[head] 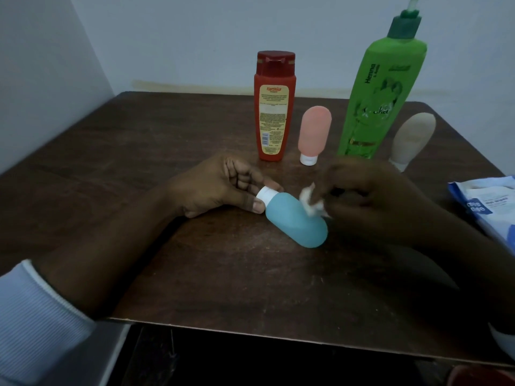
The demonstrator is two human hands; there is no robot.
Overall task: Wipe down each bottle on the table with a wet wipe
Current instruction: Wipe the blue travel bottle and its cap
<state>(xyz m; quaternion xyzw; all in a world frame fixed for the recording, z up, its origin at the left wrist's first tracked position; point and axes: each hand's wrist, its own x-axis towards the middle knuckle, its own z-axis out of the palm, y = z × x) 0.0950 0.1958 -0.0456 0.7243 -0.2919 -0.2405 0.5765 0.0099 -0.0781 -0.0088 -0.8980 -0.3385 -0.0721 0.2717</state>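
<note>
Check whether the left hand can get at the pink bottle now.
Probably yes: bare table lies between the left hand and the pink bottle, though the hand must first release the blue bottle's cap, and the red bottle stands beside.

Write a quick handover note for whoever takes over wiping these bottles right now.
Left hand pinches the white cap of the rounded blue squeeze bottle, which lies on the dark wooden table.
Right hand presses a crumpled white wet wipe on its side.
Upright behind: red flip-cap bottle, pink squeeze tube, tall green pump bottle, beige squeeze tube. Blue-and-white wipes pack at the right edge.
Done: blue bottle underway.
To do: finish it; whether the other four are wiped cannot be told.
</note>
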